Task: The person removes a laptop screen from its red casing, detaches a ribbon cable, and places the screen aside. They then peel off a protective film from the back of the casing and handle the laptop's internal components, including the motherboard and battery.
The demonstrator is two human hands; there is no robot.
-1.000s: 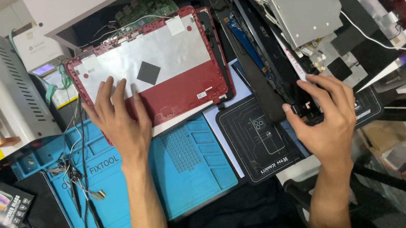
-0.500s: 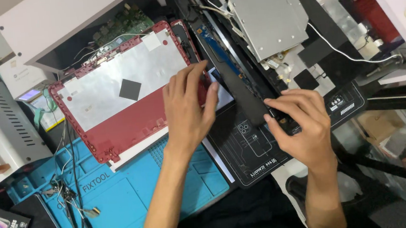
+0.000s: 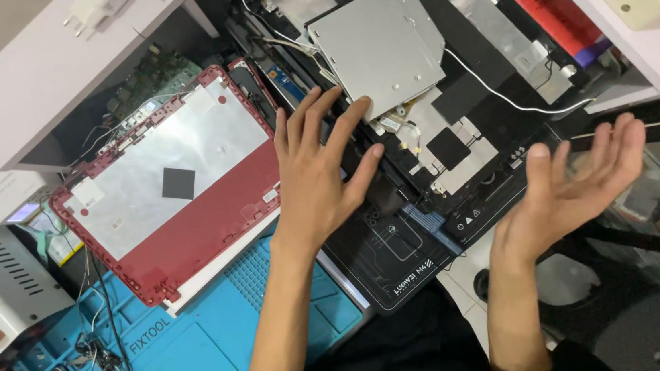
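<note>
Across the cluttered desk [image 3: 468,277] a dismantled laptop lies in pieces: the black laptop chassis [image 3: 455,141] runs up the middle, with a silver optical drive [image 3: 381,47] resting loose on its upper part and a thin white cable [image 3: 498,92] trailing over its right side. The left hand [image 3: 316,171] lies flat on the chassis edge just below the drive, fingers spread and pointing away, its grip fully open and holding nothing; the fingertips are touching or nearly touching the drive's lower corner, and I cannot tell which. The right hand [image 3: 579,177] hangs in the air to the right of the chassis, palm turned up, fingers loosely curled and empty. To the left, apart from both hands, a red laptop lid [image 3: 173,184] lies with its silver-lined inside facing up, partly over a blue repair mat [image 3: 201,351]; a black mat [image 3: 389,256] sits under the near end of the chassis. As I judge it, the risk lies in the loose parts: pressure from the flat left hand could tip or slide the chassis, the unfastened drive could skid off it, and a careless sweep of the right hand could snag the white cable and pull it from its connector.
</note>
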